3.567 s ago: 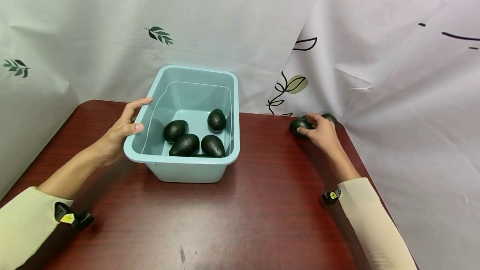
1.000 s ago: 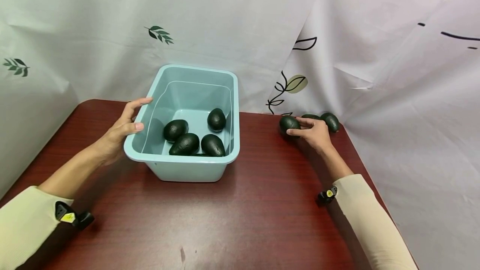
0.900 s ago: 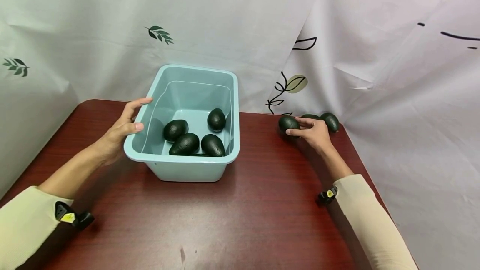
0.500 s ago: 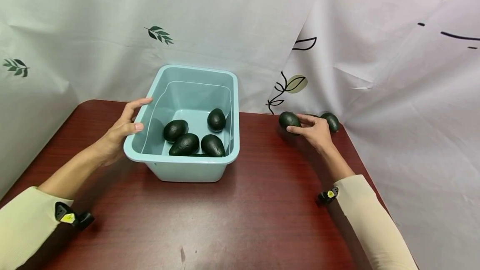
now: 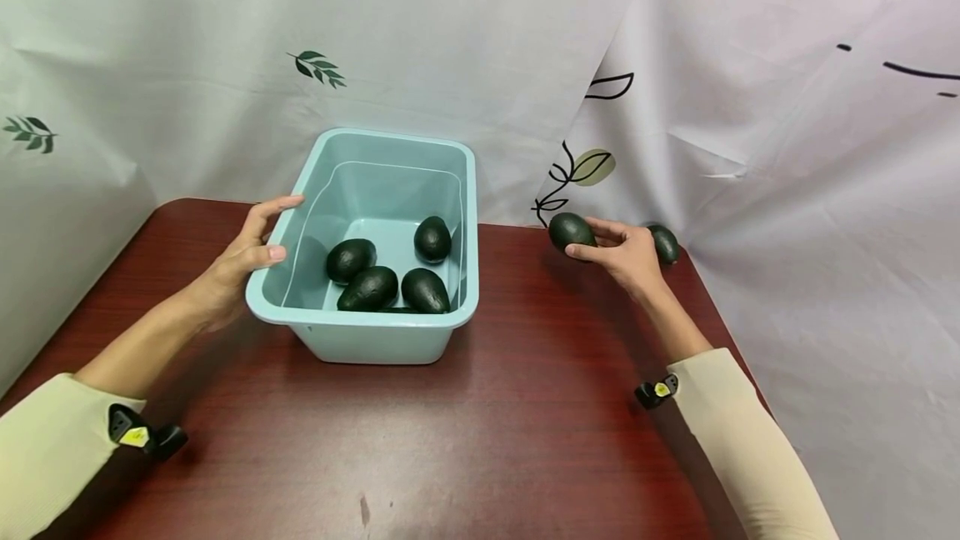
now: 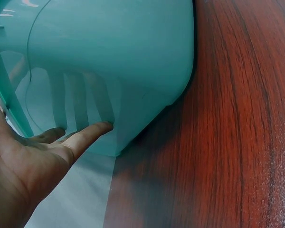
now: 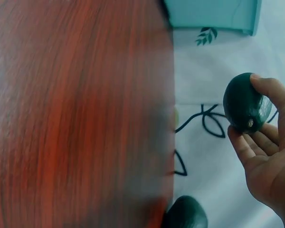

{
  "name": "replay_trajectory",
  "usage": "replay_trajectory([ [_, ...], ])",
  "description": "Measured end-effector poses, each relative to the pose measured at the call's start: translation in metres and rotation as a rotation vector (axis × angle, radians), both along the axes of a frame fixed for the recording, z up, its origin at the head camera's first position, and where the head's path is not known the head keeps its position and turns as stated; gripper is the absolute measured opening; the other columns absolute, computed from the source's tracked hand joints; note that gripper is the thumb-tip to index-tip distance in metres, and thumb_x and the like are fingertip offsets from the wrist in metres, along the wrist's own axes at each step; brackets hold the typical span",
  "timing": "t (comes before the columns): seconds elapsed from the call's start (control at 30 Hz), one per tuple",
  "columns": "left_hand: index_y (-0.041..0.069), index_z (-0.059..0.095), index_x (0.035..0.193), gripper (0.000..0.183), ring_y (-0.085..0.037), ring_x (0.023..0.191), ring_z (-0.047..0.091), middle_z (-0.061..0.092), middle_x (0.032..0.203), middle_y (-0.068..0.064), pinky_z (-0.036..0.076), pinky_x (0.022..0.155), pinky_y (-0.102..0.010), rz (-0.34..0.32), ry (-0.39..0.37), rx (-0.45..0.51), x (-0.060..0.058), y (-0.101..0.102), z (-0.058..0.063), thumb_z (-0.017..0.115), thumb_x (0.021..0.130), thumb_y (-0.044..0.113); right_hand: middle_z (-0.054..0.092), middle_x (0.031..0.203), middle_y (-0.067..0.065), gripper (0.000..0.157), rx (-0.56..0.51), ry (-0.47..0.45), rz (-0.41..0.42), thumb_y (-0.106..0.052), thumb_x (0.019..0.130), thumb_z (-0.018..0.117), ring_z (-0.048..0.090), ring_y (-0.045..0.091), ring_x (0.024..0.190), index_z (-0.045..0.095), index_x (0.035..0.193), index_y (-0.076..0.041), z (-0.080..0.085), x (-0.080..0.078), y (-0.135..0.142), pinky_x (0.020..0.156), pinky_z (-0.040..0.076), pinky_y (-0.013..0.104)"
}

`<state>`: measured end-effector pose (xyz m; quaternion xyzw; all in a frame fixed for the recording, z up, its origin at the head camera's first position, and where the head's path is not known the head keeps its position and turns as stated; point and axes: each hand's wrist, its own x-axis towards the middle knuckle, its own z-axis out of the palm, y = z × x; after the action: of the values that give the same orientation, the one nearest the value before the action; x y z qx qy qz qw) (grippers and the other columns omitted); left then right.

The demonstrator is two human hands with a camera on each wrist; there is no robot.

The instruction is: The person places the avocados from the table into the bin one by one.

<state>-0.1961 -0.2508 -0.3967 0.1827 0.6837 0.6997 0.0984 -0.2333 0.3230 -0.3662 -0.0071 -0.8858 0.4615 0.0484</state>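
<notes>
My right hand grips a dark green avocado between thumb and fingers, held above the table's back edge. In the right wrist view the same avocado shows its stem end. My left hand touches the left side of a light blue plastic bin. Its thumb and a finger lie at the rim, and in the left wrist view straight fingers rest against the outer wall. Several avocados lie in the bin, among them one avocado near its right wall.
Behind the right hand another avocado lies at the back right corner of the reddish-brown table. A white cloth with leaf prints hangs behind the table. Small cameras sit on both wrists.
The right hand has moved left from the back corner and lifted an avocado off the table. An avocado behind that hand is now hidden. The left hand and the bin stay in place.
</notes>
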Motion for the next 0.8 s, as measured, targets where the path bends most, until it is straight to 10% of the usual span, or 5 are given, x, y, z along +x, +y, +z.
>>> replay_trajectory([
  [0.8,0.045,0.034,0.168,0.068,-0.019,0.123,0.064,0.038,0.152,-0.002,0.063,0.085,-0.036,0.0,-0.002,0.002,-0.001,0.0,-0.001,0.053,0.105,0.025,0.078,0.147,0.007,0.068,-0.086,0.043,0.058,-0.035,0.086,0.1,0.076,0.015,0.126,0.077,0.147,-0.018,0.029,0.009,-0.038,0.105,0.057,0.023],
])
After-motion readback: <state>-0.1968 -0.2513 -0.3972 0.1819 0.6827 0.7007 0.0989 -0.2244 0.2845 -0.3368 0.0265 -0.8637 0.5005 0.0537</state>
